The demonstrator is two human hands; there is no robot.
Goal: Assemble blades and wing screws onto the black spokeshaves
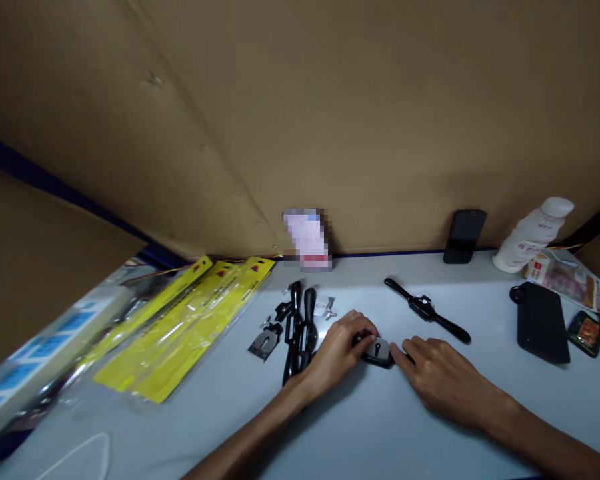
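Low over the table, both hands hold one black spokeshave [379, 362] with a grey blade [378, 349] lying on its middle. My left hand [343, 348] is closed at its left side, thumb and fingertips at the blade's edge. Fingers of my right hand [437, 373] are wrapped round the right handle, the index finger touching the blade's right end. Beyond them lies a spokeshave body [423, 307] with no blade. Left of my left hand are two more black spokeshave bodies [300, 327], a loose blade [265, 343] and small metal parts [325, 307].
Yellow plastic packages [185, 333] lie at left beside a white box with blue labels [35, 360]. Against the cardboard wall [380, 133] lean a blurred-out screen [309, 239] and a black phone [465, 237]. A white bottle [533, 237], black case [543, 323] and snack packets [586, 333] are at right.
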